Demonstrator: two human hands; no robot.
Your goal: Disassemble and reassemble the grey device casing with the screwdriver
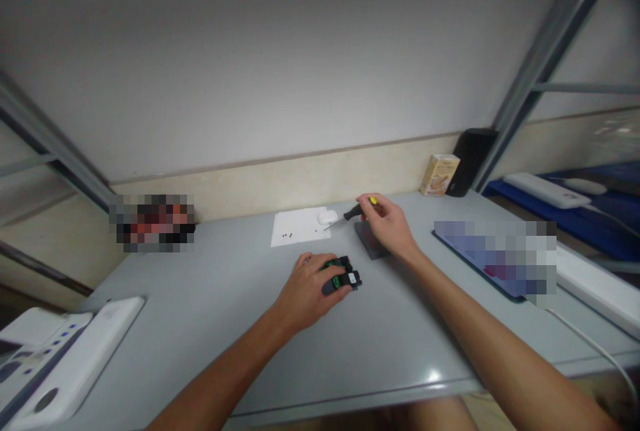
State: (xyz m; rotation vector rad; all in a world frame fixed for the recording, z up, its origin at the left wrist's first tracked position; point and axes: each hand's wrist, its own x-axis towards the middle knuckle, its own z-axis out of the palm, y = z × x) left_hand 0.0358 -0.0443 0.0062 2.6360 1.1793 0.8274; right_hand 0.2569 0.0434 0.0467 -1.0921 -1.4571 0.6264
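My left hand (310,288) is closed around a dark device with an exposed green circuit board (343,272), resting on the grey table. In my right hand (387,221) is a screwdriver (354,212) with a black and yellow handle, its shaft slanting down to the left. The tip is over a white sheet of paper (300,234), near a small dark speck; whether they touch I cannot tell. Several tiny dark screw-like pieces (287,236) lie on the sheet. A small white rounded case (327,216) sits at its right edge. Partly behind my right hand lies a dark flat rectangular object (370,241).
A yellow box (440,175) and a black upright object (470,161) stand at the back right. To the right lies a dark-edged tablet-like object (480,264), partly blurred out, by a white cable (590,338). A white appliance (100,351) is at the left.
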